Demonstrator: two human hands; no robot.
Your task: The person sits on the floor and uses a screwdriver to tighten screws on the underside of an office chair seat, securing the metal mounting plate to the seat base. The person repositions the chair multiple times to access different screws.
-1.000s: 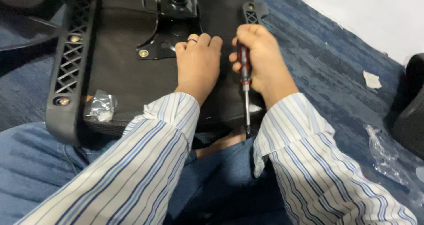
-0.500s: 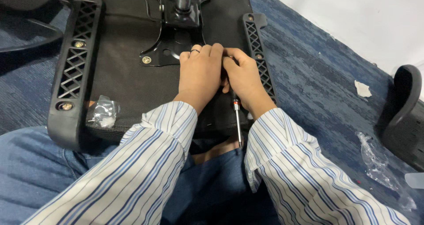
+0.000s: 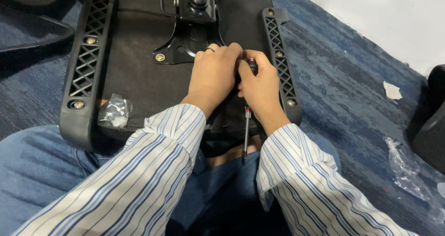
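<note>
An upturned black chair seat (image 3: 139, 73) lies across my lap, with a metal mounting plate (image 3: 185, 36) bolted at its centre. My left hand (image 3: 214, 73), with a ring on one finger, rests palm down on the seat beside the plate. My right hand (image 3: 260, 85) is pressed against it and is closed around a screwdriver (image 3: 246, 129) with a black and red handle. The shaft points down toward my knees. Two black lattice armrest brackets (image 3: 85, 64) (image 3: 281, 60) run along the seat's left and right sides.
A small clear plastic bag of hardware (image 3: 114, 113) sits on the seat's near left corner. Blue carpet (image 3: 352, 106) surrounds me, with a paper scrap (image 3: 392, 90), crumpled clear plastic (image 3: 405, 171) and a black chair part (image 3: 433, 124) at the right.
Both hands have moved up the seat toward the mounting plate and come together. The screwdriver travelled with my right hand, its shaft still pointing down.
</note>
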